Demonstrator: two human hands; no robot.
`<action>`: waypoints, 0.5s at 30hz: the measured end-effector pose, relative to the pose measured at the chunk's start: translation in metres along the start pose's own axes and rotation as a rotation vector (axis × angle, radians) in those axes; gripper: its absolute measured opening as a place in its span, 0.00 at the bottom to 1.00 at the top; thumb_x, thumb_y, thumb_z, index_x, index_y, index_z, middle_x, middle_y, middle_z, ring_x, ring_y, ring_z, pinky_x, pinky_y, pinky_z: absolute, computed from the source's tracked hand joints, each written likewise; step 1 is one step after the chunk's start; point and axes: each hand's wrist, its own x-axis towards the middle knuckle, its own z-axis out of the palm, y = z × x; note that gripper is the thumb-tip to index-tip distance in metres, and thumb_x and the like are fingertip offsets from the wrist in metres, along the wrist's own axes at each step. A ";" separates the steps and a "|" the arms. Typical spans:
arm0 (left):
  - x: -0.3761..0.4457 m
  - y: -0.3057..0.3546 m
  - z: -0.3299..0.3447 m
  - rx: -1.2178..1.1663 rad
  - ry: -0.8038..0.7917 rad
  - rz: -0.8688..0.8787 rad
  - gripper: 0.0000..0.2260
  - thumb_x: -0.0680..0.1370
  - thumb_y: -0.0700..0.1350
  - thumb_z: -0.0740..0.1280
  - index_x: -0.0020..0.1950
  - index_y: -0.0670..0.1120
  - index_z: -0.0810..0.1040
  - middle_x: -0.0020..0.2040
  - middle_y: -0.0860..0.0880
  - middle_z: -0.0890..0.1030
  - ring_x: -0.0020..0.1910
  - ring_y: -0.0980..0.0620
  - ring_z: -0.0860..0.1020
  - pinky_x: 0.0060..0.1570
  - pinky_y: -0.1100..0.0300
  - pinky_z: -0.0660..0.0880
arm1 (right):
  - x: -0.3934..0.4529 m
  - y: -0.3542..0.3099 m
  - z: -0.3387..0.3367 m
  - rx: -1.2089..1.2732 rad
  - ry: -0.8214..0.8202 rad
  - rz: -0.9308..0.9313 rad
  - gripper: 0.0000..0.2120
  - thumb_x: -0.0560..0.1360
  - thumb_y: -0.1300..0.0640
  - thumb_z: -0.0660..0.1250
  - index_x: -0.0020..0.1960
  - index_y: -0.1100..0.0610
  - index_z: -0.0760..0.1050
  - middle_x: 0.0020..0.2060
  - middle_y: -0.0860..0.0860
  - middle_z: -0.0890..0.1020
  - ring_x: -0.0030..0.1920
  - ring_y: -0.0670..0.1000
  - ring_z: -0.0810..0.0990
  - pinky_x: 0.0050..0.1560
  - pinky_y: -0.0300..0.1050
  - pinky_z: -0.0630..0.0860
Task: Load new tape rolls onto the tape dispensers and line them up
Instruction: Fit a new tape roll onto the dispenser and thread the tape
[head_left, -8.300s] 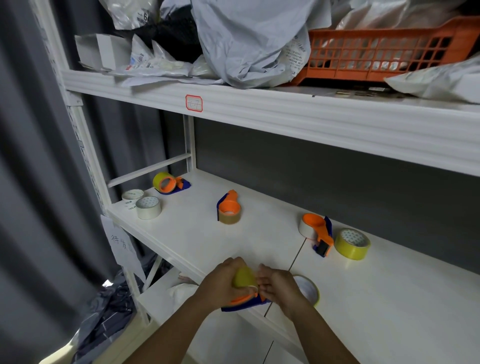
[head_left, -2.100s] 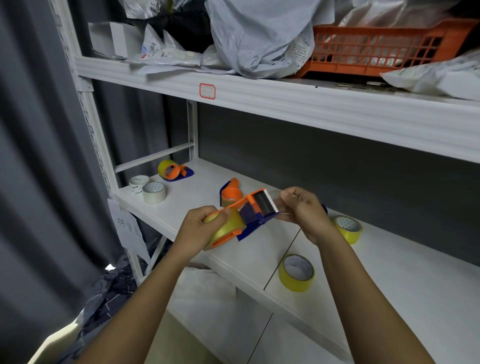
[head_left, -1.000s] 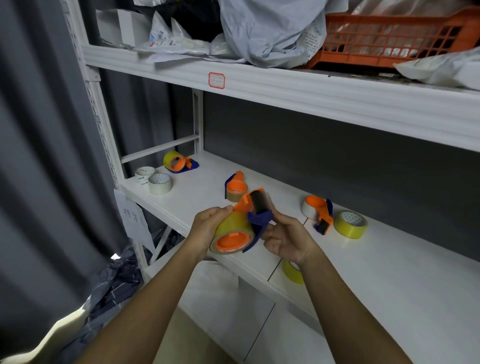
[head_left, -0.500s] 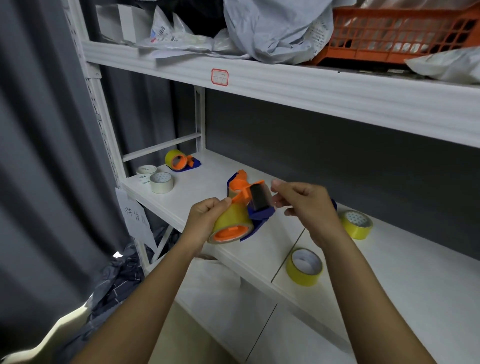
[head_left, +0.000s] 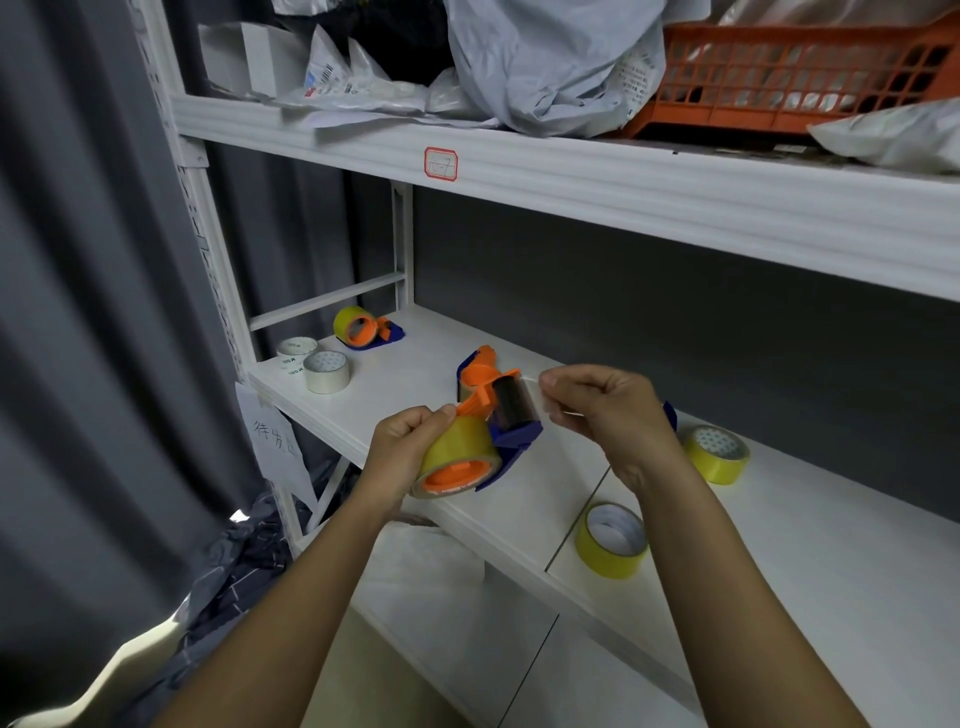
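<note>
The orange-and-blue tape dispenser, loaded with a yellowish roll, is held in the air above the front edge of the white shelf. The left hand grips the roll, while the right hand pinches the clear tape end just past the dispenser's roller. Two loose yellow rolls lie on the shelf to the right.

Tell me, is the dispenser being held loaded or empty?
Loaded. A yellowish tape roll sits on the orange hub of the dispenser that the left hand grips.
</note>
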 end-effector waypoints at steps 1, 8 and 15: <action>0.000 0.000 0.000 -0.004 0.001 0.000 0.10 0.75 0.54 0.66 0.39 0.48 0.77 0.42 0.47 0.79 0.46 0.45 0.77 0.44 0.52 0.75 | 0.001 0.002 0.000 0.017 -0.019 0.026 0.08 0.74 0.65 0.68 0.40 0.55 0.82 0.37 0.50 0.84 0.37 0.46 0.82 0.37 0.35 0.79; -0.002 0.006 0.007 -0.169 -0.031 -0.095 0.09 0.73 0.55 0.69 0.45 0.51 0.80 0.48 0.46 0.82 0.49 0.43 0.80 0.48 0.49 0.77 | 0.007 0.026 0.006 0.367 -0.223 0.334 0.15 0.67 0.50 0.70 0.51 0.54 0.78 0.44 0.52 0.82 0.42 0.49 0.78 0.39 0.39 0.76; -0.003 0.010 0.009 -0.367 -0.025 -0.256 0.12 0.75 0.56 0.65 0.50 0.50 0.79 0.44 0.48 0.84 0.44 0.50 0.82 0.43 0.55 0.77 | 0.007 0.074 0.009 -0.154 -0.090 0.277 0.05 0.76 0.54 0.67 0.49 0.56 0.77 0.42 0.54 0.80 0.33 0.48 0.75 0.31 0.37 0.71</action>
